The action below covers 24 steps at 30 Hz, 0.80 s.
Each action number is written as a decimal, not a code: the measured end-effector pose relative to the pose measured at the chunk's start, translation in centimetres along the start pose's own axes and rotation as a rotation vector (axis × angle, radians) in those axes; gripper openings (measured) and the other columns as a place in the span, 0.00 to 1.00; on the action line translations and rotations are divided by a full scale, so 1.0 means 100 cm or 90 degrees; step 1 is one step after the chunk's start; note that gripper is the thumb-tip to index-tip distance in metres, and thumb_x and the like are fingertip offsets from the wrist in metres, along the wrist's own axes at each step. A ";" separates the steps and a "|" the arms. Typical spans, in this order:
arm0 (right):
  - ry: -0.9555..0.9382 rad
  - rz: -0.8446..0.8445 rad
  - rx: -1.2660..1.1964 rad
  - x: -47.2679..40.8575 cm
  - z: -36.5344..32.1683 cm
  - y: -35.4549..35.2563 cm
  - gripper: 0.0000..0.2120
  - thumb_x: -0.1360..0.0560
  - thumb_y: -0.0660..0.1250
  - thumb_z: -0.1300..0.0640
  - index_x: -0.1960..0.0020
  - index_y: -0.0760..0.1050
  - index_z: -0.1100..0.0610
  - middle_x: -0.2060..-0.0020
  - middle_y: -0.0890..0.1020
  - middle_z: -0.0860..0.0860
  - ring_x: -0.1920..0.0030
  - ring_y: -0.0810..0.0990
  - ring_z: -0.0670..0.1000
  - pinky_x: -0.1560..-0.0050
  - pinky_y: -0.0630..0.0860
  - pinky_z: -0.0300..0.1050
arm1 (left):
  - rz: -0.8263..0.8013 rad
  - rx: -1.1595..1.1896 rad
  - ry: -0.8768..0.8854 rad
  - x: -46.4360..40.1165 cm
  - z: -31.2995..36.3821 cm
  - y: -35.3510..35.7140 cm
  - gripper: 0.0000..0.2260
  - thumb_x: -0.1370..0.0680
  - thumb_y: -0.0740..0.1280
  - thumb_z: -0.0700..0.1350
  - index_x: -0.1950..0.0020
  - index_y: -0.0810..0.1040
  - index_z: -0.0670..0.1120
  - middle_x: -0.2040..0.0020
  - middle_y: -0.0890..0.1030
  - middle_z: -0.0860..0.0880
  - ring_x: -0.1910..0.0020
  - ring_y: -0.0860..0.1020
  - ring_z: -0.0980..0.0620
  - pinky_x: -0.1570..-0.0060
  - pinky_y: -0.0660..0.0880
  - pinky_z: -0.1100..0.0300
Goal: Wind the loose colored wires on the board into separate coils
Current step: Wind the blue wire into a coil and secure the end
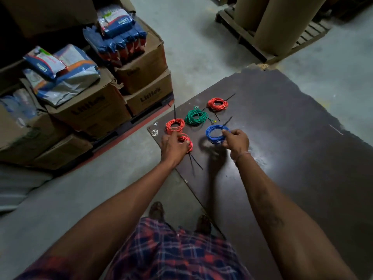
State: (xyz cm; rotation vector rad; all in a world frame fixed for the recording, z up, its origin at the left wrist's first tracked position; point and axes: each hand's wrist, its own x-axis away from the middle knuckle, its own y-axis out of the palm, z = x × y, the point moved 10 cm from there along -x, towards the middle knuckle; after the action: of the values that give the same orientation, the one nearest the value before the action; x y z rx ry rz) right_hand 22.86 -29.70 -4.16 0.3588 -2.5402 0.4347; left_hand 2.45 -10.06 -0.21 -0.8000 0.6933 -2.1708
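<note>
While the left hand (pixel 174 145) grips a red coil (pixel 186 142), the right hand (pixel 236 140) pinches the blue coil (pixel 214 133) beside it.

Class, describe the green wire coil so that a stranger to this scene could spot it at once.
Find the dark board on the floor. Near its far left corner lies a cluster of wire coils. The green coil sits in the middle of them, the only green one among red and blue.

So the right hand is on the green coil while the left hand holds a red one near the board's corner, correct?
Not quite. In the head view the right hand grips the blue coil, not the green coil, which lies untouched. The left hand does hold a red coil near the board corner.
</note>
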 end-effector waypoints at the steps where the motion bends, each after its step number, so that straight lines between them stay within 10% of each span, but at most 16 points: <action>1: 0.013 -0.010 0.044 -0.013 0.009 0.006 0.13 0.26 0.76 0.55 0.63 0.74 0.55 0.64 0.81 0.59 0.69 0.78 0.54 0.62 0.81 0.51 | -0.002 -0.027 -0.002 0.001 -0.005 0.006 0.15 0.24 0.72 0.52 0.39 0.81 0.51 0.39 0.77 0.43 0.32 0.69 0.43 0.33 0.62 0.55; 9: -0.403 -0.014 0.602 0.023 -0.023 0.026 0.30 0.24 0.72 0.52 0.24 0.68 0.53 0.23 0.64 0.58 0.23 0.62 0.62 0.24 0.67 0.59 | -0.023 -0.168 0.179 0.011 0.013 0.029 0.21 0.24 0.73 0.47 0.31 0.78 0.51 0.31 0.71 0.42 0.31 0.70 0.41 0.30 0.69 0.52; 13: -0.465 -0.180 0.800 0.024 0.020 0.044 0.37 0.19 0.63 0.45 0.16 0.50 0.50 0.16 0.49 0.57 0.17 0.46 0.63 0.19 0.51 0.64 | -0.063 -0.389 0.295 0.021 0.010 0.051 0.32 0.20 0.66 0.42 0.18 0.59 0.54 0.18 0.57 0.41 0.20 0.57 0.39 0.23 0.59 0.46; 16: -0.493 -0.219 0.846 0.021 0.040 0.044 0.39 0.16 0.58 0.41 0.16 0.37 0.48 0.17 0.38 0.54 0.18 0.36 0.61 0.19 0.42 0.64 | -0.067 -0.467 0.314 0.012 0.003 0.063 0.40 0.20 0.63 0.32 0.16 0.48 0.57 0.16 0.42 0.43 0.18 0.43 0.37 0.30 0.69 0.42; 24: -0.496 -0.207 0.867 -0.006 0.024 0.050 0.36 0.15 0.53 0.42 0.16 0.36 0.49 0.17 0.37 0.55 0.18 0.37 0.63 0.20 0.42 0.66 | -0.032 -0.487 0.385 -0.026 0.045 0.092 0.40 0.21 0.65 0.32 0.16 0.46 0.51 0.17 0.36 0.43 0.19 0.38 0.36 0.23 0.60 0.40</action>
State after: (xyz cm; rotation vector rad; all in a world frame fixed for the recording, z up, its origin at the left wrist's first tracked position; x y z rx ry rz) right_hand 20.59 -25.92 -7.54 1.6227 -2.2819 2.1752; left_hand 11.04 -14.70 -4.27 -0.4909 1.8952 -2.1907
